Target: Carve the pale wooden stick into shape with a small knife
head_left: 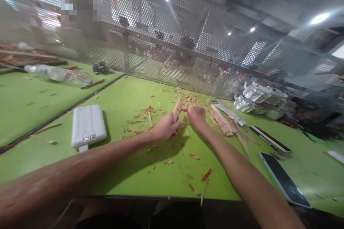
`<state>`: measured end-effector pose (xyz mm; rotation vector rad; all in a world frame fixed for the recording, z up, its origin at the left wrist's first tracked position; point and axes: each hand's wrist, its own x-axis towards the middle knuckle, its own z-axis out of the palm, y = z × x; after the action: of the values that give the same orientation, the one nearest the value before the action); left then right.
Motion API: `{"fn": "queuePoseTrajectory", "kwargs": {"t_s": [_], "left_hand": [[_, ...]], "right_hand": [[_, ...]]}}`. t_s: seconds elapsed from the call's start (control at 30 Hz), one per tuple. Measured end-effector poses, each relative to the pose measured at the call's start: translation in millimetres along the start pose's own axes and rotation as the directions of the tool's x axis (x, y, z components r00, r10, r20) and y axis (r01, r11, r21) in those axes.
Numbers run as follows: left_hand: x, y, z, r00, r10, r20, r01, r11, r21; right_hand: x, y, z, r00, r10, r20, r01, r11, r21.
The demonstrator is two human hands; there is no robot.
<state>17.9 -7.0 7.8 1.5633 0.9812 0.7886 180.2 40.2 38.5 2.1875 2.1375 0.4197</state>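
Note:
My left hand (pixel 168 127) is closed around a flat, pale piece of wood (pixel 177 107), which points up and away from me above the green table. Close by on its right, my right hand (pixel 196 116) is wrapped in a fist around a small carving tool (pixel 183 110). The tool's thin end reaches left to the face of the wood. Its handle is mostly hidden inside the fist, and its exact blade shape is too small to make out. Wood shavings (pixel 139 121) lie scattered around both hands.
A white power bank (pixel 88 125) lies left, a phone (pixel 285 179) right. Wood strips (pixel 223 120) and a metal ruler (pixel 229 112) lie right of my hands. Foil-like silver packages (pixel 255 96) stand behind. A perforated screen (pixel 161 43) borders the far edge; people sit beyond. A plastic bottle (pixel 59 74) lies far left.

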Motion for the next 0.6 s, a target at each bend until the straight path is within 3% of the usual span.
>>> {"fn": "queuePoseTrajectory", "kwargs": {"t_s": [0.23, 0.4, 0.53, 0.6], "left_hand": [[4.3, 1.3, -14.2, 0.996, -0.067, -0.05, 0.065, 0.997, -0.044], [0.2, 1.0, -9.0, 0.997, -0.077, -0.011, 0.076, 0.995, -0.068], [-10.0, 7.6, -4.1, 0.992, -0.05, 0.114, 0.057, 0.997, -0.056], [-10.0, 8.9, -6.1, 0.994, -0.052, 0.096, 0.059, 0.996, -0.073]], "right_hand": [[44.6, -4.0, 4.5, 1.0, -0.002, -0.017, 0.003, 0.999, 0.045], [66.0, 4.7, 15.3, 1.0, 0.027, 0.0, -0.027, 0.999, 0.036], [69.5, 21.0, 21.1, 0.997, 0.077, 0.031, -0.078, 0.997, 0.03], [69.7, 30.7, 19.5, 0.992, 0.12, 0.029, -0.121, 0.992, 0.025]]}}
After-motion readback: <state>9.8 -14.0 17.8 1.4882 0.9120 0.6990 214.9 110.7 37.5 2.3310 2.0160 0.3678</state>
